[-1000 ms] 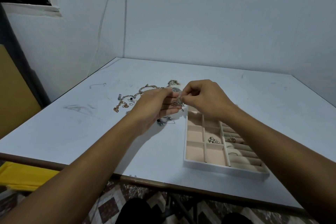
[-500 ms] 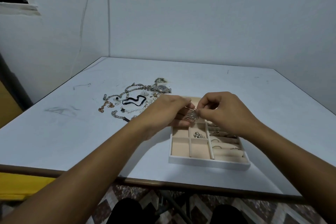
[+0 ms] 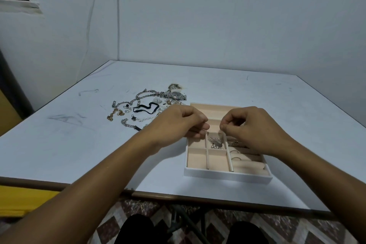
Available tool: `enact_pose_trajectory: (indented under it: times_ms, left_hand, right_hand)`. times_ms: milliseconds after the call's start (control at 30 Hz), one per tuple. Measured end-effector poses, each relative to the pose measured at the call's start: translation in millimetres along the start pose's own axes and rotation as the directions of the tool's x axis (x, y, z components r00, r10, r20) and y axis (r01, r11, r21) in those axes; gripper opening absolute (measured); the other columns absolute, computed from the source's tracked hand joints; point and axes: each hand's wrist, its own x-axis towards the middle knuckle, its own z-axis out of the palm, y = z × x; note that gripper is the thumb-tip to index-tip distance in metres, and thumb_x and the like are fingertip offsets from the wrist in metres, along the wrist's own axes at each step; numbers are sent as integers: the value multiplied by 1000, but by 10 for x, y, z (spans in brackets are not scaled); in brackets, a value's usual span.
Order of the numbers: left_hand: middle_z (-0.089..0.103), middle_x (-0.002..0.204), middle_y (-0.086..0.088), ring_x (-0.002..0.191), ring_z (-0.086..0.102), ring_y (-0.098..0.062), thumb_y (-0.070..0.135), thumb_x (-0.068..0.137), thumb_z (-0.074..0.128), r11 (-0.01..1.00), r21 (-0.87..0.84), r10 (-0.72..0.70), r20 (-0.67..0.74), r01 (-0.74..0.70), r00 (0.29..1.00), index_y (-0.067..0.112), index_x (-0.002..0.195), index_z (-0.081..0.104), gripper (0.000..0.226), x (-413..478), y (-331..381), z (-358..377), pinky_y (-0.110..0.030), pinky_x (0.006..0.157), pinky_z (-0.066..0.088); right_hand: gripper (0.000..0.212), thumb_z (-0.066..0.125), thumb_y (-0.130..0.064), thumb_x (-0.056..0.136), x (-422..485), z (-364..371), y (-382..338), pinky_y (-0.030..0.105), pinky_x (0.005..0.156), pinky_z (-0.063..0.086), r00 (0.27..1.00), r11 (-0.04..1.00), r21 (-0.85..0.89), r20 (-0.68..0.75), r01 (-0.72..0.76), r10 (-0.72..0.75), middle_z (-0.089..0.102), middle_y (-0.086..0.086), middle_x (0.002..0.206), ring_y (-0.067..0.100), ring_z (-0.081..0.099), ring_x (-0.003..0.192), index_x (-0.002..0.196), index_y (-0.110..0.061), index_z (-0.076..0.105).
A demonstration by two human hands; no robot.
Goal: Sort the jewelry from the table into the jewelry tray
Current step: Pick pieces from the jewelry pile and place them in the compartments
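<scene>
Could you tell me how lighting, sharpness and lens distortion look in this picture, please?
Head view: soft, even light, no glare on the table; faint shadow under the left hand; wide-angle lens bows the wall cables; also in the head view, small pieces in the jewelry tray look soft.

L hand (image 3: 184, 123) & R hand (image 3: 251, 130) close together, fingers (image 3: 198, 120) curled in, both arms stretched fwd.
</scene>
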Motion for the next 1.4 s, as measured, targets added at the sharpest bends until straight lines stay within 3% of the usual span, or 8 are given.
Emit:
enact_pose_trajectory:
  times_ms: [100, 233, 433, 500, 733, 900, 1133, 1400]
  left_hand:
    - [73, 89, -13, 88, 69, -34, 9, 96, 54, 996, 28, 87, -115, -84, 990, -4, 97, 66, 17, -36, -94, -112, -38, 84, 58]
    - [75, 85, 4, 84, 70, -14, 13, 93, 57, 932, 328, 244, -244, -157, 939, 17, 92, 70, 14, -83, -247, -338, -34, 84, 56]
    - [72, 85, 12, 73, 64, 5, 20, 90, 61, 826, 550, 341, -313, -123, 886, 27, 89, 69, 11, -120, -343, -684, -12, 69, 45]
    - [70, 87, 17, 72, 61, 8, 21, 90, 60, 783, 615, 355, -317, -95, 880, 29, 90, 68, 11, -115, -367, -789, -12, 68, 41]
    - [66, 95, 18, 89, 58, -6, 23, 92, 54, 700, 714, 357, -348, -2, 867, 27, 99, 68, 16, 48, -390, -1018, -24, 76, 42]
    - [69, 109, 6, 99, 61, -17, 28, 91, 52, 634, 772, 337, -330, 47, 882, 27, 113, 66, 25, 215, -402, -1076, -37, 85, 50]
    - [61, 130, -4, 119, 53, -22, 29, 92, 50, 550, 828, 284, -306, 107, 909, 23, 130, 57, 39, 437, -421, -1194, -33, 92, 44]
    - [58, 135, -2, 127, 48, -20, 25, 94, 49, 586, 804, 312, -342, 104, 886, 22, 132, 56, 39, 443, -446, -1234, -33, 99, 40]
  right_hand:
    - [10, 68, -18, 81, 128, 45, -64, 15, 56, 44, 1000, 1000, -8, 8, 16, -16, 68, -5, 68, 7, 58, 59, 74, -24, 72]
    - [10, 65, -18, 82, 382, 198, -212, 17, 62, 45, 996, 997, -53, 64, 63, -59, 69, -9, 70, 1, 59, 65, 78, -23, 72]
    - [13, 62, -13, 81, 909, 485, -471, 20, 69, 46, 982, 977, -147, 128, 157, -139, 69, -11, 78, 7, 61, 78, 81, -19, 73]
    - [12, 62, -12, 80, 1091, 598, -541, 23, 71, 48, 976, 969, -165, 145, 183, -160, 70, -8, 82, 10, 62, 81, 83, -17, 73]
    - [14, 59, -17, 81, 1573, 1043, -659, 38, 80, 56, 972, 928, -320, 191, 192, -135, 69, 2, 96, 22, 63, 89, 89, -21, 70]
    - [11, 61, -16, 81, 1694, 1174, -699, 33, 69, 55, 978, 909, -383, 187, 165, -98, 68, 4, 93, 24, 64, 84, 84, -24, 68]
    - [14, 60, -20, 84, 1746, 1230, -695, 29, 64, 48, 980, 923, -355, 179, 148, -89, 68, 5, 89, 25, 64, 84, 73, -27, 64]
    - [13, 62, -20, 83, 1798, 1259, -687, 32, 69, 55, 980, 933, -324, 168, 158, -107, 69, 2, 90, 22, 65, 83, 72, -28, 64]
